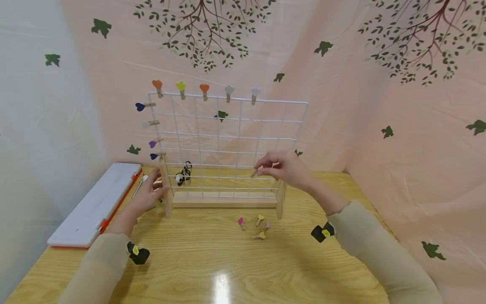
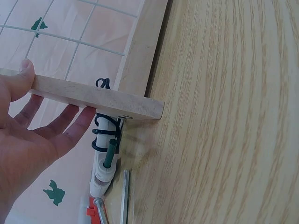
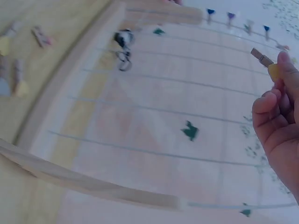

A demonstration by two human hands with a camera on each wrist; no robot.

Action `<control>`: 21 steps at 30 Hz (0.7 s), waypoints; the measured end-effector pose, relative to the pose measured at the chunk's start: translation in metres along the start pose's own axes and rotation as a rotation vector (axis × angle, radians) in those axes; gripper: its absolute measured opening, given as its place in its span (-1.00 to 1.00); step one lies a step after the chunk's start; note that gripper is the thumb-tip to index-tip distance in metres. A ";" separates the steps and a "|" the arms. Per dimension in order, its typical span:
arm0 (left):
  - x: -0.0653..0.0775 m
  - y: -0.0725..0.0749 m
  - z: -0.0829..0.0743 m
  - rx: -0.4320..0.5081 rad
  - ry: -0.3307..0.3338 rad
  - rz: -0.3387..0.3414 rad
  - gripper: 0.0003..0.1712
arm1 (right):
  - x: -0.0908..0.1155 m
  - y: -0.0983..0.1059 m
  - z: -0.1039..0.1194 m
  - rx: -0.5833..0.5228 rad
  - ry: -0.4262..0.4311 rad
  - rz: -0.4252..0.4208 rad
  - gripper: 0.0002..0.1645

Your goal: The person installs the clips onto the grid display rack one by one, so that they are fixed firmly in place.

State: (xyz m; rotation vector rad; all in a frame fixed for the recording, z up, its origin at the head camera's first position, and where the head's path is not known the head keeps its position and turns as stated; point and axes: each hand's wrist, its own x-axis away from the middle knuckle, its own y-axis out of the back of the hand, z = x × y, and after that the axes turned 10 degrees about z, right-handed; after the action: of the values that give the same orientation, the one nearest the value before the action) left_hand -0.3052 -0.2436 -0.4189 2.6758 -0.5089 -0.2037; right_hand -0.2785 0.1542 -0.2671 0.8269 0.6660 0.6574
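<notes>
A white wire grid (image 1: 218,135) stands upright in a wooden frame on the table. My left hand (image 1: 146,194) grips its left wooden post (image 2: 98,95), thumb on one face and fingers on the other. In front of the grid's right part, my right hand (image 1: 284,168) pinches a small wooden clothespin (image 3: 262,58) with a yellow head, its wooden end pointing away from the fingertips. Several heart-topped clothespins, such as a yellow one (image 1: 181,88), sit along the grid's top edge. Others, including a purple one (image 1: 153,144), are clipped down its left side.
Several loose clothespins, among them a pink one (image 1: 241,221), lie on the table (image 1: 182,261) before the frame. A flat white case (image 1: 95,202) with orange edges is at the left. A black cord (image 2: 100,132) wraps a white tool behind the post, near a metal rod (image 2: 125,196).
</notes>
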 end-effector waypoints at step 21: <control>0.000 -0.001 0.000 -0.011 -0.018 -0.003 -0.20 | -0.043 0.127 0.021 0.467 0.034 -0.317 -0.73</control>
State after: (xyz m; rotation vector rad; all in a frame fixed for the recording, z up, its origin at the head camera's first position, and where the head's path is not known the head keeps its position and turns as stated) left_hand -0.3052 -0.2430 -0.4190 2.6667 -0.5076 -0.2305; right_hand -0.3219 0.1784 -0.1410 1.1105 0.9773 0.2272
